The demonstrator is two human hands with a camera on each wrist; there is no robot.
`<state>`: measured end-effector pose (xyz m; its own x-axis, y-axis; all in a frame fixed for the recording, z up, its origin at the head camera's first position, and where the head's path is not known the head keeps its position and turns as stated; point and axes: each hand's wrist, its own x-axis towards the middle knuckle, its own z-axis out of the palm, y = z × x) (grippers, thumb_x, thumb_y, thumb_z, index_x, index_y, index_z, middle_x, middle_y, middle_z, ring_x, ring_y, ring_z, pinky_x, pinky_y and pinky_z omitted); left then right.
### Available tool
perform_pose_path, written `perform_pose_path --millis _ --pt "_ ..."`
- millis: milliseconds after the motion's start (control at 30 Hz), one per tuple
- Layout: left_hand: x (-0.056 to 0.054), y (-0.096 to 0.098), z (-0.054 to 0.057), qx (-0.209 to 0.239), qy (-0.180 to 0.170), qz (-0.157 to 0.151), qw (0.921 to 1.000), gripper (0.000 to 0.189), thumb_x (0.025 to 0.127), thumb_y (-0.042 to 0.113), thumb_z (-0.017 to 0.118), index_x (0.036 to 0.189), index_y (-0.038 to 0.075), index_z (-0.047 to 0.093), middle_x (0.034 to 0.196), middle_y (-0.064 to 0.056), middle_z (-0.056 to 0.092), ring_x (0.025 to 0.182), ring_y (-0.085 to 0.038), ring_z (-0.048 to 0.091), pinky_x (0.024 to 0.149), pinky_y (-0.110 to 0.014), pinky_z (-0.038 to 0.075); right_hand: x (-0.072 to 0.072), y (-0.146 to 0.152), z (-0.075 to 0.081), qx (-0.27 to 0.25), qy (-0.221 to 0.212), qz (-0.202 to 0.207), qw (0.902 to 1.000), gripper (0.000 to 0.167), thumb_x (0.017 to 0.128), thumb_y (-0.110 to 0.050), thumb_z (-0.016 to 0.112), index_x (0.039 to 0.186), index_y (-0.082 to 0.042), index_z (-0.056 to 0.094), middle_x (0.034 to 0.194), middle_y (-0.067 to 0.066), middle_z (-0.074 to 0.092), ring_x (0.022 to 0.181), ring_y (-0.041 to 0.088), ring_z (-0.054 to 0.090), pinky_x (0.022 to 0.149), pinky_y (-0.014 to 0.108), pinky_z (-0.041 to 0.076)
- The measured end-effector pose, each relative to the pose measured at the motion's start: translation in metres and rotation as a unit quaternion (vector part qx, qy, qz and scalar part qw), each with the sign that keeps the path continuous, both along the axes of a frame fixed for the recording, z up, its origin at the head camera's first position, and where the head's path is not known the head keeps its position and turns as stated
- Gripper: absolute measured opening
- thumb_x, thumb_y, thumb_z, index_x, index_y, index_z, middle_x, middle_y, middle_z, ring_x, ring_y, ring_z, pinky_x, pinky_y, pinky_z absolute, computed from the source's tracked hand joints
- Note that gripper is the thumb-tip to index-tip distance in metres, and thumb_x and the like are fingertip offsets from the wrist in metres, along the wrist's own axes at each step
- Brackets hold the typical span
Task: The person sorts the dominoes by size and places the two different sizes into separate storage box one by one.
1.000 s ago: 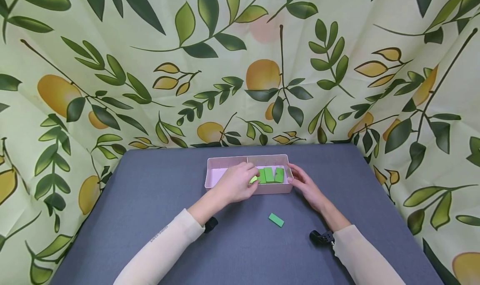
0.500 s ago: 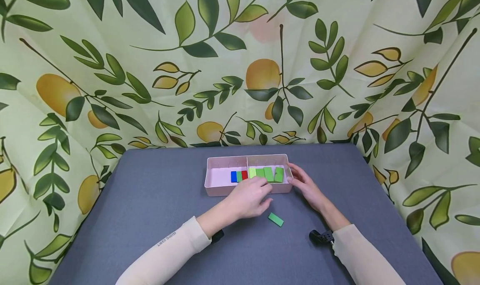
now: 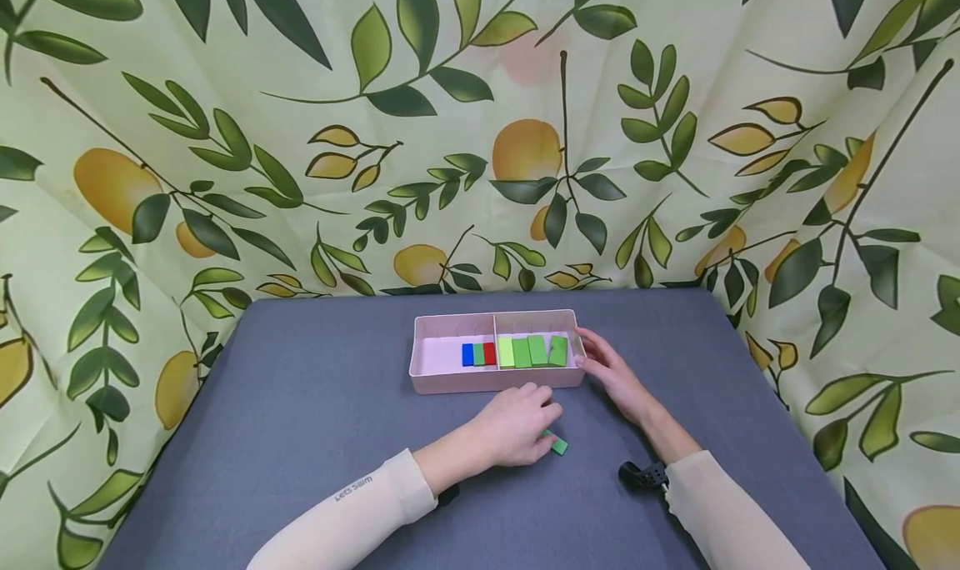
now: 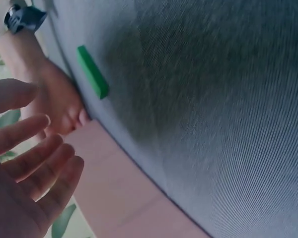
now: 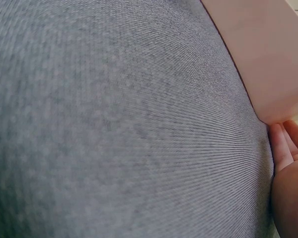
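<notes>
A green rectangular block [image 3: 559, 446] lies on the table in front of the box, partly hidden by my left hand [image 3: 519, 427]. The left wrist view shows that hand [image 4: 32, 163] with loosely bent, spread fingers and nothing between them, apart from the green block [image 4: 93, 73]. At the right end of a pink two-compartment box [image 3: 450, 382], my right hand [image 3: 617, 378] holds the end wall, its thumb and fingertips at the rim. In the right wrist view, the fingers of the right hand [image 5: 292, 168] meet the corner of the pink box [image 5: 263, 54].
Inside the box's right compartment stand several green blocks [image 3: 537, 351] of differing shades. Its left compartment has a blue block [image 3: 467, 354], a green block [image 3: 478, 354] and a red block [image 3: 489, 354] against the divider [image 3: 495, 337]. A leaf-patterned cloth [image 3: 450, 212] hangs behind the table [image 3: 315, 370].
My left hand has come out of the box and moved toward me and right, over the loose green block. The blocks it covered inside now show. My right hand stays at the box end.
</notes>
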<state>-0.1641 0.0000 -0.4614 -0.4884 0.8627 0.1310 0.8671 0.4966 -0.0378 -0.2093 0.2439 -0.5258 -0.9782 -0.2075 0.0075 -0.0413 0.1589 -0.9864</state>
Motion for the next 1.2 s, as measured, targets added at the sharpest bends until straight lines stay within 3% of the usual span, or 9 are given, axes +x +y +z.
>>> perform_pose_path --millis 133,367,667,1000,1200 --pt "0.004 0.003 -0.006 -0.009 -0.008 -0.017 0.9998 0.021 0.095 0.038 0.07 0.106 0.02 0.072 0.096 0.004 0.059 0.084 -0.01 0.053 0.07 -0.022 0.047 0.0 0.0 0.0 0.0 0.001 -0.001 1.0 0.06 0.106 -0.02 0.053 0.16 -0.01 0.027 0.158 0.028 0.031 0.142 0.042 0.032 0.115 0.062 0.019" --pt "0.008 0.008 -0.013 -0.047 -0.053 -0.034 0.9969 0.029 0.097 0.038 0.068 0.122 0.022 0.071 0.107 0.004 0.06 0.091 -0.01 0.051 0.074 -0.02 0.046 0.001 0.0 0.0 0.004 0.002 -0.005 1.0 0.06 0.107 -0.021 0.053 0.16 -0.01 0.027 0.157 0.029 0.03 0.142 0.043 0.031 0.115 0.062 0.018" --pt "0.014 0.012 -0.021 -0.103 -0.035 -0.042 0.9932 0.034 0.098 0.043 0.065 0.129 0.029 0.068 0.116 0.005 0.059 0.101 -0.011 0.053 0.078 -0.024 0.048 0.0 -0.001 0.0 0.003 0.002 -0.009 1.0 0.059 0.106 -0.02 0.053 0.159 -0.01 0.029 0.157 0.028 0.032 0.142 0.042 0.032 0.116 0.062 0.018" --pt "0.013 0.011 -0.024 -0.097 -0.044 -0.033 0.9938 0.031 0.097 0.04 0.068 0.125 0.027 0.07 0.111 0.006 0.061 0.099 -0.01 0.053 0.077 -0.024 0.048 0.001 -0.001 0.002 0.005 -0.001 -0.008 0.9999 0.06 0.106 -0.021 0.053 0.159 -0.01 0.028 0.158 0.028 0.03 0.144 0.043 0.03 0.116 0.063 0.016" --pt "0.011 0.008 -0.026 -0.082 -0.049 -0.012 0.9953 0.026 0.095 0.03 0.072 0.119 0.023 0.073 0.109 0.005 0.062 0.097 -0.011 0.054 0.076 -0.024 0.048 0.0 -0.001 0.001 0.007 -0.004 -0.009 0.9999 0.06 0.106 -0.021 0.054 0.16 -0.01 0.028 0.158 0.028 0.03 0.144 0.042 0.03 0.116 0.062 0.017"
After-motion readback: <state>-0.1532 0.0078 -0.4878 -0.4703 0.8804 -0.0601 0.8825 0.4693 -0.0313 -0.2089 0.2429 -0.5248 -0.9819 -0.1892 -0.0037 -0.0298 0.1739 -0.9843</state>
